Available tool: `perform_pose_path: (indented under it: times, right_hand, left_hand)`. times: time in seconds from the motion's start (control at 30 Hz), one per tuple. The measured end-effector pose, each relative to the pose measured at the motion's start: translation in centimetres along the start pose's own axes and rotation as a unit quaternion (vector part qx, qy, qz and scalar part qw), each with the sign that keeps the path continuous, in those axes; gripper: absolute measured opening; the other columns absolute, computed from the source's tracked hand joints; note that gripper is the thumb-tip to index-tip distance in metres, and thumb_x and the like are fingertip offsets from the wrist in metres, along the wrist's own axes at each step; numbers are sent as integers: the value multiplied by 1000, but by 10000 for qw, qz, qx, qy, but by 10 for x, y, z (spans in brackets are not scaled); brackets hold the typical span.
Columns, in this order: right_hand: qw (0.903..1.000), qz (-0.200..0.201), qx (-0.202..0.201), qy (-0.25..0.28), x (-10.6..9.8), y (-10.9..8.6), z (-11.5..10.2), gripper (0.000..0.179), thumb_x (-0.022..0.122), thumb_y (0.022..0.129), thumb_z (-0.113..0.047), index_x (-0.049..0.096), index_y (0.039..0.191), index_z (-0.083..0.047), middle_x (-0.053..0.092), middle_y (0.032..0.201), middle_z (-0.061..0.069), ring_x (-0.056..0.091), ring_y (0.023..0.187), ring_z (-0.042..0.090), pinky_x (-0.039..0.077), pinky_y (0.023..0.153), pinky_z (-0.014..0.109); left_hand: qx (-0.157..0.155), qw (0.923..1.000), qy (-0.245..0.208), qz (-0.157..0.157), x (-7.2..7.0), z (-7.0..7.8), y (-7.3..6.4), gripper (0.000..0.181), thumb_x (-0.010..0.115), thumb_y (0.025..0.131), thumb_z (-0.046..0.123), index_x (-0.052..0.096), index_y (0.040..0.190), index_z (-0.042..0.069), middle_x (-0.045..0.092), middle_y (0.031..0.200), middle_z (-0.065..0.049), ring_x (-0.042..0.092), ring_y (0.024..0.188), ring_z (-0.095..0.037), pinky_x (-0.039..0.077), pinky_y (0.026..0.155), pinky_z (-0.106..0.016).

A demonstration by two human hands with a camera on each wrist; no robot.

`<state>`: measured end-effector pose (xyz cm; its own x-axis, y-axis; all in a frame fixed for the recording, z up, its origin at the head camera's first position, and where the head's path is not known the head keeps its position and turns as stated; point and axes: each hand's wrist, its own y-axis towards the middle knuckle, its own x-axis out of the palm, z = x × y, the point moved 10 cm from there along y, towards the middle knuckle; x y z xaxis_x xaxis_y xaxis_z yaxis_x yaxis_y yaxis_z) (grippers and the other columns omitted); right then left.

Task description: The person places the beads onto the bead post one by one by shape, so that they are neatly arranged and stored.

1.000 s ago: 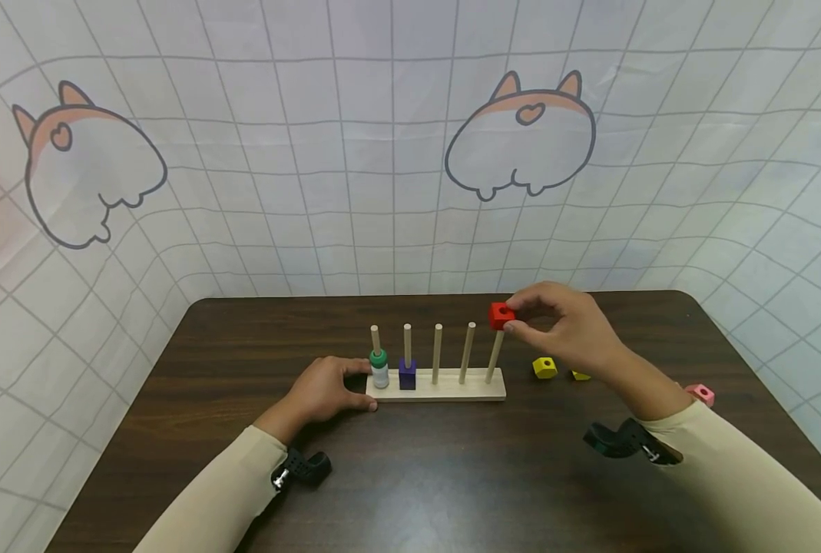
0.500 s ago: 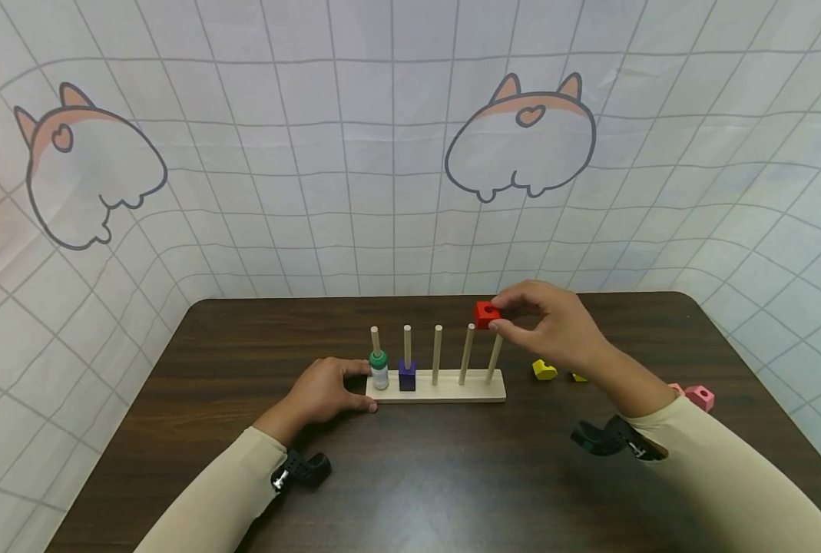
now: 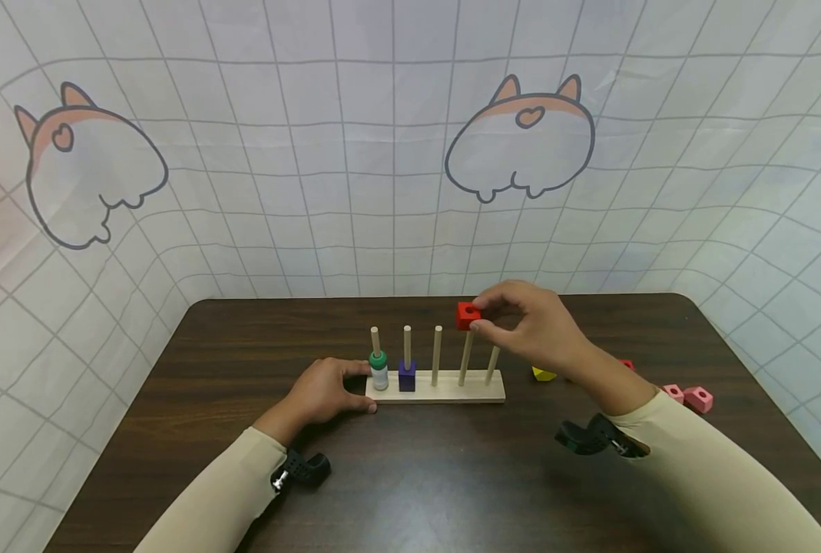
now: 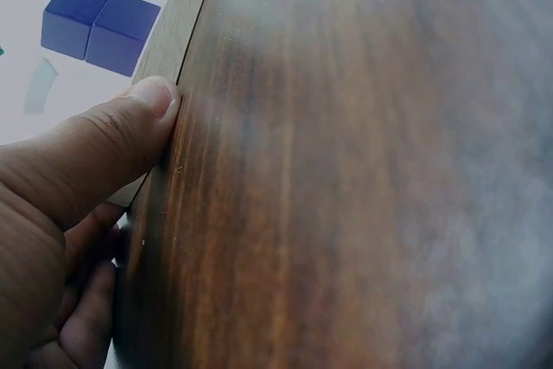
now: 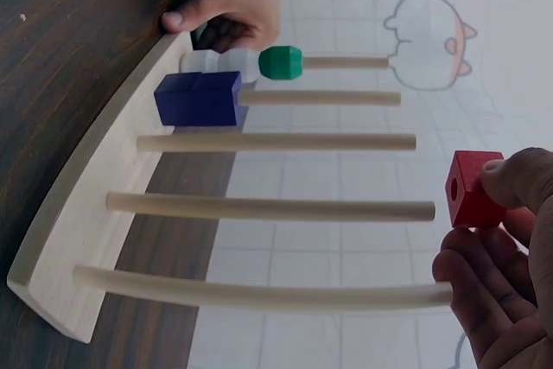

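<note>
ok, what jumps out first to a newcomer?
The red block, pinched in the right hand near the tip of the fourth peg from the left on the wooden stand. Next, the green bead on the leftmost peg, by the left hand gripping the stand's end. Behind, two cartoon animals on the white backdrop.

Left arm: reaching forward; left grip set low, clasping. Right arm: angled inward; right grip set higher, pinching. Both sleeved.

Count one wooden base, five pegs, two white beads, one green bead, two purple cubes, two red blocks; at right, two pink blocks and at least one yellow block; far, two corgi drawings.
</note>
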<state>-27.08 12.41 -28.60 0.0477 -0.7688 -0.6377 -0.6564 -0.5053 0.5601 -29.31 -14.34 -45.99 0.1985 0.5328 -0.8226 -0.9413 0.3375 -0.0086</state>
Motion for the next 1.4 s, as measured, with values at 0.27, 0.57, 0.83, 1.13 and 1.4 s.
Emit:
perform_pose_path:
  times: [0.27,0.57,0.83,1.13,1.4]
  right_hand:
    - [9996,-134,240,30,12,4,0,26,83,85,-2,72,108,-3,70,105,4,70,91,14,60,76,31]
    - [9999,-49,57,80,19,10,-7,25,83,86,-5,72,109,-5,70,106,3,68,95,15,58,85,32]
    - [9999,-8,82,130,25,16,-12,25,83,86,-6,72,108,-5,71,106,3,69,93,15,58,82,31]
    - [9987,-182,478,-15,39,21,-14,22,82,88,-11,73,108,-7,70,106,0,68,93,12,57,84,31]
    - [9965,-116,818,100,47,25,-14,20,81,90,-13,73,108,-10,70,104,-4,67,93,10,56,86,33]
  left_hand:
    - [-8,10000,25,-45,1,1,1,63,92,75,42,73,130,18,68,131,-7,59,126,-32,49,101,-51]
    - [-14,10000,20,-2,0,0,0,63,93,74,42,73,129,17,69,131,-7,60,126,-33,49,101,-52]
    - [69,10000,34,35,0,0,1,63,93,74,42,73,129,17,69,130,-6,60,126,-32,49,101,-51]
    - [20,10000,5,28,1,-2,1,64,93,73,41,74,129,18,69,130,-5,60,125,-31,49,101,-51]
    - [-17,10000,-40,-19,2,-2,1,64,93,73,41,73,129,17,69,131,-6,59,126,-32,48,101,-52]
